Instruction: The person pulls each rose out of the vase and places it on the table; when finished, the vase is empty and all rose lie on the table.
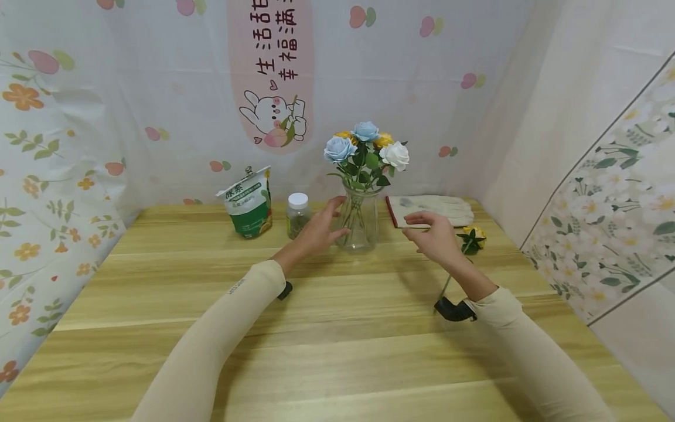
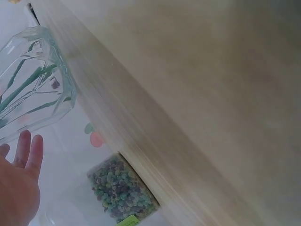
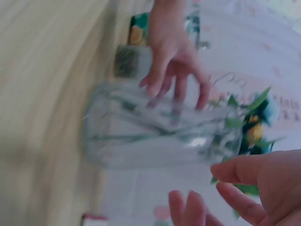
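A clear glass vase stands upright near the back of the table, holding blue, white and yellow roses. My left hand is at the vase's left side, thumb and fingers spread around it; in the left wrist view its fingertips are close to the glass. To the right of the vase, my right hand hovers with fingers parted and nothing in them. Beyond that hand a single yellow rose lies on the table, its stem partly hidden by the right forearm.
Left of the vase stand a white-lidded jar and a green-and-white pouch. Pale work gloves with a red edge lie at the back right. A patterned curtain hangs behind the wooden table.
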A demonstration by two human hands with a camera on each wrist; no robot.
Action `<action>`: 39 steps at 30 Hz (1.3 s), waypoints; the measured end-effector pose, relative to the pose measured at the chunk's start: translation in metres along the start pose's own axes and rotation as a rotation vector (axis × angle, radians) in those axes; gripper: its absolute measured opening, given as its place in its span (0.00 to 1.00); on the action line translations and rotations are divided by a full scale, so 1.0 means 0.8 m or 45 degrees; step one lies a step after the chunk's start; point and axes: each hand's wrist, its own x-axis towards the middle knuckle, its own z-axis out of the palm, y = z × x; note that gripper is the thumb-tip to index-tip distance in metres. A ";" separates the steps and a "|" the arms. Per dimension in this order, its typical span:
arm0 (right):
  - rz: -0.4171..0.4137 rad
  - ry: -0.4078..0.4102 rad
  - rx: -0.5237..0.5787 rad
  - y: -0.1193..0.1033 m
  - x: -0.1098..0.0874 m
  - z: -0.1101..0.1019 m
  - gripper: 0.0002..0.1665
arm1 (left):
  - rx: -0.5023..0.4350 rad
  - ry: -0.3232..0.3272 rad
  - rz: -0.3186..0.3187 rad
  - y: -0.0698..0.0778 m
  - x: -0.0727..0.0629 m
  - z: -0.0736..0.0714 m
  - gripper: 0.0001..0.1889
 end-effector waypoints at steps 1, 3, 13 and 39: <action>-0.032 0.020 0.011 -0.007 0.003 0.003 0.17 | -0.009 0.003 -0.001 0.000 0.000 0.000 0.41; -0.093 0.066 0.040 -0.021 0.008 0.010 0.15 | -0.022 0.002 -0.011 0.000 0.001 0.000 0.41; -0.325 0.289 0.124 -0.071 0.042 0.033 0.15 | -0.057 0.018 -0.067 0.004 0.004 0.002 0.40; -0.171 0.145 -0.129 -0.088 0.074 0.061 0.41 | -0.118 0.011 -0.099 0.005 0.013 0.008 0.46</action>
